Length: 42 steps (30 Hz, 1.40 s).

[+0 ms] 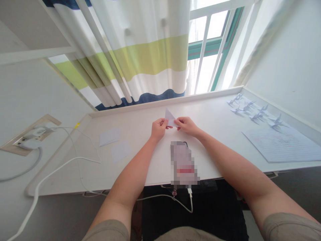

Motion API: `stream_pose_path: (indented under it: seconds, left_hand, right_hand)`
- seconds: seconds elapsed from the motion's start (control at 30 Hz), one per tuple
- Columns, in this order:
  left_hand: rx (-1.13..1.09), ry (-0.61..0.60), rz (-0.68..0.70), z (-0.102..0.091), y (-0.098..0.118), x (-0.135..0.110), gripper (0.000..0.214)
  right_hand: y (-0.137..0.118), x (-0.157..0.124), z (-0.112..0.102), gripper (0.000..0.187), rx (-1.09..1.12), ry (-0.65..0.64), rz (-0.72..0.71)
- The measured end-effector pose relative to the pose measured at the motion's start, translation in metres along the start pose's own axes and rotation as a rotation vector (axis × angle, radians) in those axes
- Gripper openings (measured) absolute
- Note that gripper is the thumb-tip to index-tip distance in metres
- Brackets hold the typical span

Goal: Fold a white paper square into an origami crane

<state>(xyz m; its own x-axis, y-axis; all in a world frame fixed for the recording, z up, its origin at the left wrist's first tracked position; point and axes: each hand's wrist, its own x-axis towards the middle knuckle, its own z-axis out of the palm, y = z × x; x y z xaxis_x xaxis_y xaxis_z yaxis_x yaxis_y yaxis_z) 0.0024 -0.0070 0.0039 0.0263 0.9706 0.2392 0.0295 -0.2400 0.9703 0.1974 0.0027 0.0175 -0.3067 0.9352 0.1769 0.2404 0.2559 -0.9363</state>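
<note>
A small white sheet of paper folded into a triangle (170, 117) is held up over the middle of the desk, its point upward. My left hand (159, 128) pinches its lower left corner between thumb and fingers. On the other side, my right hand (186, 126) grips the lower right corner the same way. Just below both hands lies a phone (183, 162), its screen blurred out, with a charging cable plugged into its near end.
Folded paper cranes (257, 115) stand in a group at the back right. Nearer lies a written sheet (283, 146). Small paper squares (109, 136) rest on the left of the white desk (140, 117). White cables (75, 158) run from a wall socket (30, 135) across the left edge.
</note>
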Motion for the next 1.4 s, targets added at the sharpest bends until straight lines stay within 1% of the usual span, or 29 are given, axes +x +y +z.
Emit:
stream_pose_path:
  seconds: [0.2, 0.37, 0.6, 0.7, 0.77, 0.83, 0.97, 1.17, 1.3, 1.4]
  left_hand:
    - [-0.016, -0.004, 0.000, 0.0003, -0.0016, 0.0014, 0.051]
    - [-0.040, -0.006, 0.008, -0.0009, -0.0015, 0.0017, 0.052]
    - [-0.053, -0.049, -0.052, -0.0031, 0.0014, 0.0014, 0.049]
    - [-0.063, -0.067, -0.075, -0.0029, 0.0038, 0.0012, 0.056]
    - [-0.107, -0.042, -0.061, -0.0020, 0.0046, 0.0013, 0.062]
    - [-0.159, 0.009, -0.041, -0.0010, 0.0042, 0.0018, 0.065]
    - [-0.184, 0.110, -0.031, -0.0011, 0.0015, 0.0040, 0.061]
    - [-0.168, 0.183, -0.018, -0.0047, -0.0004, 0.0069, 0.055]
    - [-0.161, 0.189, -0.041, -0.0051, 0.0016, 0.0064, 0.054]
    - [-0.186, 0.179, -0.071, -0.0045, 0.0063, 0.0046, 0.054]
  right_hand:
    - [0.0006, 0.0009, -0.0014, 0.064, -0.011, 0.008, -0.012]
    - [-0.0001, -0.0002, -0.0025, 0.068, -0.037, 0.020, 0.022]
    - [-0.0055, -0.0015, -0.0050, 0.068, -0.026, 0.022, 0.000]
    - [-0.0081, -0.0028, -0.0057, 0.066, -0.051, 0.006, -0.011]
    - [-0.0086, -0.0032, -0.0054, 0.065, -0.072, -0.016, -0.020]
    - [-0.0080, -0.0028, -0.0047, 0.064, -0.083, -0.029, -0.021]
    - [-0.0064, -0.0020, -0.0041, 0.063, -0.061, -0.025, 0.008]
    - [-0.0073, -0.0045, -0.0047, 0.063, -0.045, -0.074, 0.013]
    - [-0.0076, -0.0039, -0.0060, 0.061, -0.016, -0.057, 0.039]
    - [-0.0078, -0.0035, -0.0083, 0.059, -0.008, -0.054, 0.026]
